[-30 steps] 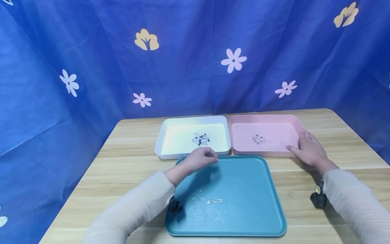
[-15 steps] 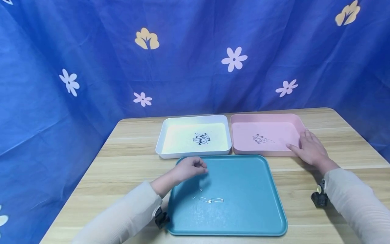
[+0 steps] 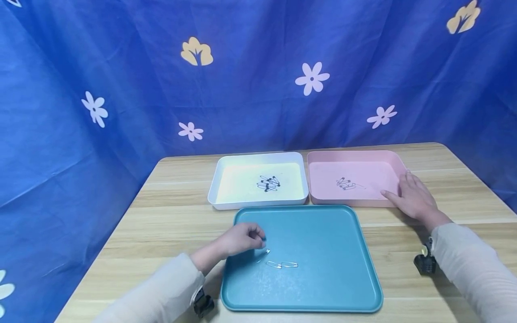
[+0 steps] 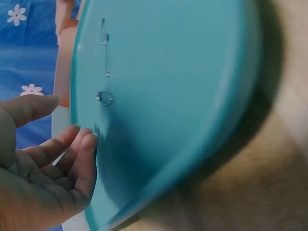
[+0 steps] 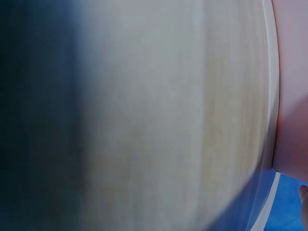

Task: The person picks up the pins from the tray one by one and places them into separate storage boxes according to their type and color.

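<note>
My left hand (image 3: 242,237) hovers over the left part of the teal tray (image 3: 323,287), its thumb and loosely bent fingers apart with nothing between them. Just past its fingertips, a small safety pin (image 4: 105,98) shows in the left wrist view. Two silver safety pins (image 3: 289,264) lie end to end farther right on the tray. My right hand (image 3: 414,197) rests on the right rim of the pink tray (image 3: 375,168), fingers extended; only a fingertip of it shows in the right wrist view.
Behind the teal tray stands a white tray (image 3: 230,188) with several black-headed safety pins (image 3: 268,183). Several more safety pins (image 3: 345,183) lie in the pink tray beside it. The wooden table (image 3: 161,224) ends at a blue flowered curtain (image 3: 250,89).
My left hand has drawn back from near the white tray, moving left and down toward the pins on the teal tray. The right hand has stayed on the pink tray.
</note>
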Demonstrator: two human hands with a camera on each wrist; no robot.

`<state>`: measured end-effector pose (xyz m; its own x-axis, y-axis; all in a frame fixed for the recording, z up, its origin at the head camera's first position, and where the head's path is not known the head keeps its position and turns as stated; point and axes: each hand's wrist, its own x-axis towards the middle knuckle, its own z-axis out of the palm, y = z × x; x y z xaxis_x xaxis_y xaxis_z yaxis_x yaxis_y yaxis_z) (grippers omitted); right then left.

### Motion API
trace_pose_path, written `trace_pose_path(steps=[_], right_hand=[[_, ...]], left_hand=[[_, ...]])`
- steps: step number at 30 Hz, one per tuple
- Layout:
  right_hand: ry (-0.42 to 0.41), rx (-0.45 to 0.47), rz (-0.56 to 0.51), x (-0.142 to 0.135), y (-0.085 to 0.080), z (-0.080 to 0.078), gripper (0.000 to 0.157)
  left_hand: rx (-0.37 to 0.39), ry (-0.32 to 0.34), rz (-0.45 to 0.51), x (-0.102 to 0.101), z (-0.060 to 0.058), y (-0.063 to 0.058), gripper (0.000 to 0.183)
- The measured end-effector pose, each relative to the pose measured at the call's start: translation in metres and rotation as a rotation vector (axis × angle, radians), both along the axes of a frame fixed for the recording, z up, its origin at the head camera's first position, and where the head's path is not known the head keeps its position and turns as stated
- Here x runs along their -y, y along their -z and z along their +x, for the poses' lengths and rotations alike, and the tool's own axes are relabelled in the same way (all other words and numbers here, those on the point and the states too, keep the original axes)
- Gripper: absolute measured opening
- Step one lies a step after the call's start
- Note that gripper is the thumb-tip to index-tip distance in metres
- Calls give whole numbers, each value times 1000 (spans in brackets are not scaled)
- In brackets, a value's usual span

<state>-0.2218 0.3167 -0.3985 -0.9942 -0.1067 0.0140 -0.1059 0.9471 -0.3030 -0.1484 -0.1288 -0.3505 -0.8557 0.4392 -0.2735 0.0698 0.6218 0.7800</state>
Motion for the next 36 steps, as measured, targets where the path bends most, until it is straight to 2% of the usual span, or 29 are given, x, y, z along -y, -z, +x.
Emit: trace_pose_path(steps=[6, 12, 15, 24, 36], right_hand=[[9, 1, -5, -1, 1, 0, 93], [6, 4, -5, 1, 0, 0, 93], [7, 9, -4, 1, -1, 1, 93], [5, 23, -4, 2, -2, 2, 94], [-2, 1, 8, 2, -2, 2, 92]], left_hand=[[8, 13, 4, 1, 4, 4, 17], [6, 27, -50, 1, 7, 5, 14], [-20, 40, -90, 0, 10, 5, 12], [-170, 111, -238, -4, 18, 5, 13], [-206, 134, -284, -8, 23, 4, 12]])
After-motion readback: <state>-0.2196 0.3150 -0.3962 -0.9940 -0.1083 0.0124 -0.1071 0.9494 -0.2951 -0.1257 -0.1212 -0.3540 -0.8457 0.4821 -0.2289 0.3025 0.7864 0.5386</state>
